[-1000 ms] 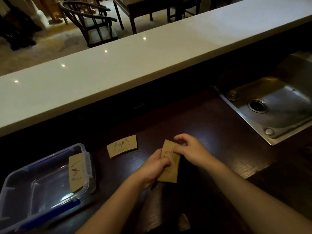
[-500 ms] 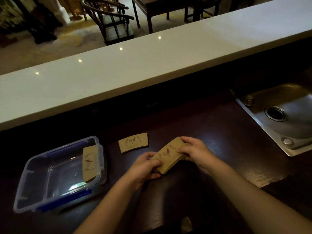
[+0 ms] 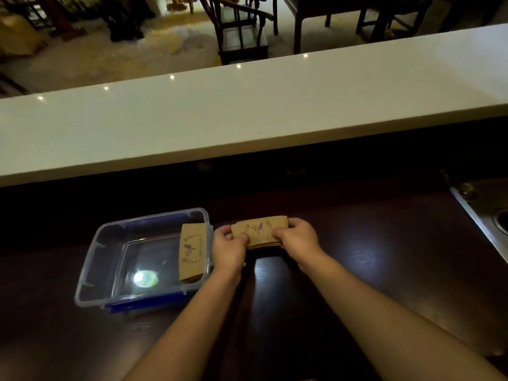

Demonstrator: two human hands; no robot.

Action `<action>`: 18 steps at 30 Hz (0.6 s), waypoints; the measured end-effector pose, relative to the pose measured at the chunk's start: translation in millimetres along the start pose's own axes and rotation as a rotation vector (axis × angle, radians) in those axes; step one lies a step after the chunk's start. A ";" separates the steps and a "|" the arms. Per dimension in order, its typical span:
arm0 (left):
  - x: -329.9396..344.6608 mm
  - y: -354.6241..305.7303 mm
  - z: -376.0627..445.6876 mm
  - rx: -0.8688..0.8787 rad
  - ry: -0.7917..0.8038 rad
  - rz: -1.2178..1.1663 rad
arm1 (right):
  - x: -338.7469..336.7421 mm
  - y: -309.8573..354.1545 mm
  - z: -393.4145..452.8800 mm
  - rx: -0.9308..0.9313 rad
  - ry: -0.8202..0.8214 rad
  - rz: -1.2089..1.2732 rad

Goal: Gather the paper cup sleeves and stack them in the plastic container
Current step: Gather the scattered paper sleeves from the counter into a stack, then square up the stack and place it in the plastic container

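Both hands are clamped on a small stack of sleeves (image 3: 259, 232), the left hand (image 3: 228, 247) at its left end, the right hand (image 3: 297, 237) at its right, just right of the container (image 3: 90, 266) on the dark counter (image 3: 384, 257). The top sleeve shows a purple bird and sprig print; its lettering is too small to read. Another sleeve (image 3: 191, 250) leans inside the container's right wall. Half a second ago one sleeve lay loose on the counter; now it does not show, and the stack sits level, closer to the container.
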State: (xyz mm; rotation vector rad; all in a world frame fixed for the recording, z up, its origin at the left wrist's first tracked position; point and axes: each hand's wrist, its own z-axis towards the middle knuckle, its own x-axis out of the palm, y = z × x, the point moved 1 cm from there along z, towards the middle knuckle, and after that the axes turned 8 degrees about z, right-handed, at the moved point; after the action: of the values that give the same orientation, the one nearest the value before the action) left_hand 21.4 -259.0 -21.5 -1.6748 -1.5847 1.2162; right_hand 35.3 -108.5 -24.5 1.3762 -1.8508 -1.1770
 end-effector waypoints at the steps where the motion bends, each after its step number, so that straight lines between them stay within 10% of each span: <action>1: 0.4 -0.2 4.7 -0.002 0.000 0.002 | 2.9 2.1 2.4 -0.002 -0.010 -0.026; 18: 5.7 -7.8 46.1 -0.108 0.088 0.349 | 17.1 10.1 29.5 0.134 -0.039 -0.249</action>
State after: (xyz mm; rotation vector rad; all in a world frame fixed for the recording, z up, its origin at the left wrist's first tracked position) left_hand -23.0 -261.5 -37.2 -2.1100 -1.3643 1.2173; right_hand 0.7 -114.1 -30.6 1.7096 -1.8537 -1.2246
